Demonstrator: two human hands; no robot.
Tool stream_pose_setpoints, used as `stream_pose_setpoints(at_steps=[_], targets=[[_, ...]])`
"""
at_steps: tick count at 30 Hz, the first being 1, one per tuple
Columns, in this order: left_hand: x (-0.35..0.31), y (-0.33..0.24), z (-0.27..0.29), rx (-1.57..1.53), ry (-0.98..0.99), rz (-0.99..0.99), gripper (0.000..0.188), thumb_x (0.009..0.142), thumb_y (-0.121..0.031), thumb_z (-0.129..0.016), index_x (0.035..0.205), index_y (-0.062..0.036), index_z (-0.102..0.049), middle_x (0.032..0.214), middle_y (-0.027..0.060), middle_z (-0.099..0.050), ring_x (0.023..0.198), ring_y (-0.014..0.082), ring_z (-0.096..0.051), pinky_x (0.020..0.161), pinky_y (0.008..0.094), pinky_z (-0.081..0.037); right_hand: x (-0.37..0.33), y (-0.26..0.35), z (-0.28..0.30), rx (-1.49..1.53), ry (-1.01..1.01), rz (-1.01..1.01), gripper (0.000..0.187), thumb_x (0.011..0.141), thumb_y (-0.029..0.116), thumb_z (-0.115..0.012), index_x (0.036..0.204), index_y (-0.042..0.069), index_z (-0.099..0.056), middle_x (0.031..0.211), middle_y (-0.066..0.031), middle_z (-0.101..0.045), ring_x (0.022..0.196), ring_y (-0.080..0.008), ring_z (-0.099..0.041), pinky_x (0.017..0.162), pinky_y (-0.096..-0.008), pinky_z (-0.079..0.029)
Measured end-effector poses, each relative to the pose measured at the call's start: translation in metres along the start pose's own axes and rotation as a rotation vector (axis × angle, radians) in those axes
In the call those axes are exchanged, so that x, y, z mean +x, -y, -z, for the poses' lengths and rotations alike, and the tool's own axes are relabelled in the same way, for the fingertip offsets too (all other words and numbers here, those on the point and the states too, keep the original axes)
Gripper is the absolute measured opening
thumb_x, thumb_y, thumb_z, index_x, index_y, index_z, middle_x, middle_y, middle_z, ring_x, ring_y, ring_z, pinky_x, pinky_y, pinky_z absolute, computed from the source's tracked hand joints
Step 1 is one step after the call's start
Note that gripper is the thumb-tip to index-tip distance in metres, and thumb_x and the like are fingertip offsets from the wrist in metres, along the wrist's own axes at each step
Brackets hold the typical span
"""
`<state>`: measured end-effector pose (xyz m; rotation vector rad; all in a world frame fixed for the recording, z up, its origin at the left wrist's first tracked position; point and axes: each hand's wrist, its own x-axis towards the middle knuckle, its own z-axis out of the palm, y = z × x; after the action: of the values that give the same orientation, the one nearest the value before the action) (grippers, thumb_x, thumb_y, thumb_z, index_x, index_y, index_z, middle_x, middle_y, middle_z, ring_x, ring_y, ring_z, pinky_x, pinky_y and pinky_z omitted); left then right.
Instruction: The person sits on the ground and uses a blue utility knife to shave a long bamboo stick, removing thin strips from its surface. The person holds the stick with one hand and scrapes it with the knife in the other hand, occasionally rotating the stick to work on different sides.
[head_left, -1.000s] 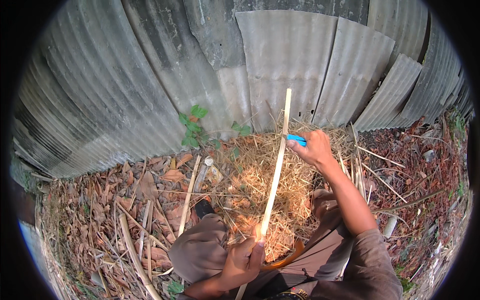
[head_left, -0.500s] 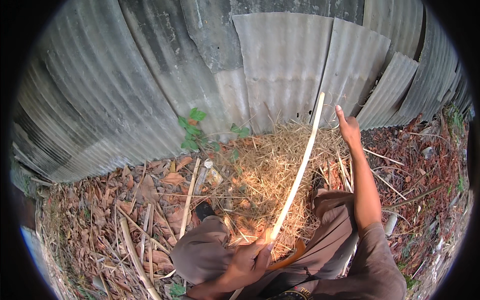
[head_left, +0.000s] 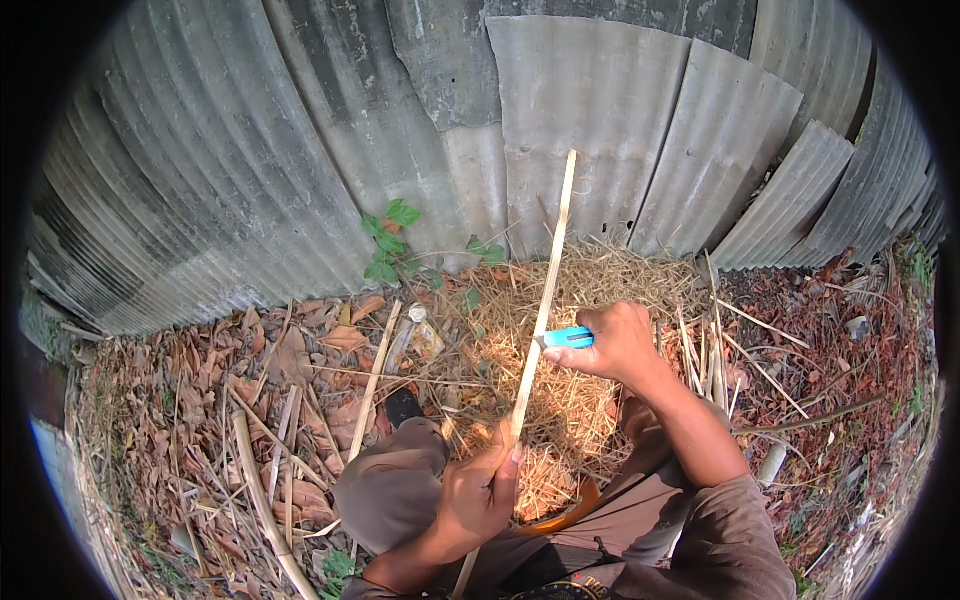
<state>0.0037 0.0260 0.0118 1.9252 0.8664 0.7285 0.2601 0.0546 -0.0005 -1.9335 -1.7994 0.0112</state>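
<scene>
head view: the pale strip (head_left: 555,262) was gripped at its near part by the curled left hand (head_left: 480,492); the blue cutter (head_left: 569,338), clasped farther by the right hand (head_left: 620,345), was best angled shallowly.

outdoor yard in daylight; corrugated metal fence (head_left: 590,110) along the far edge of the ground (head_left: 835,365), fallen brown leaves (head_left: 290,358) towards the left edge, dry straw-like strips (head_left: 630,275), green leafy plant (head_left: 384,256)
</scene>
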Motion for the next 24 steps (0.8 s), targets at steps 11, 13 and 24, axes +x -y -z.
stream_pose_setpoints(at_steps=[11,13,24], targets=[[0.005,0.001,0.01,0.264,-0.042,-0.126,0.039,0.086,-0.004,-0.057,0.125,0.0037,-0.054,0.062,0.0181,-0.056,0.05,0.03,-0.058,0.047,0.0363,-0.044,-0.001,0.011,-0.013,-0.003,-0.095,0.29,0.068,0.065,0.074,-0.063,0.048,0.009,-0.054,0.041,-0.008,-0.048,0.04,-0.027,-0.053,0.045,-0.0388,-0.043],[0.001,0.001,0.01,0.206,-0.011,-0.097,0.04,0.086,-0.004,-0.058,0.125,0.0037,-0.054,0.061,0.0177,-0.056,0.049,0.0297,-0.058,0.047,0.036,-0.044,0.008,0.003,-0.018,0.02,-0.098,0.068,0.071,0.068,0.075,-0.059,0.05,0.006,-0.058,0.042,-0.0102,-0.051,0.041,-0.0281,-0.056,0.046,-0.0409,-0.045],[-0.006,0.001,0.013,0.18,0.001,-0.024,0.03,0.087,-0.004,-0.057,0.117,0.005,-0.059,0.057,0.0161,-0.052,0.044,0.0272,-0.054,0.043,0.0353,-0.04,-0.01,0.021,-0.012,0.067,0.046,0.116,0.072,0.068,0.078,-0.057,0.054,0.007,-0.064,0.04,-0.0099,-0.049,0.04,-0.0286,-0.055,0.043,-0.0394,-0.045]])
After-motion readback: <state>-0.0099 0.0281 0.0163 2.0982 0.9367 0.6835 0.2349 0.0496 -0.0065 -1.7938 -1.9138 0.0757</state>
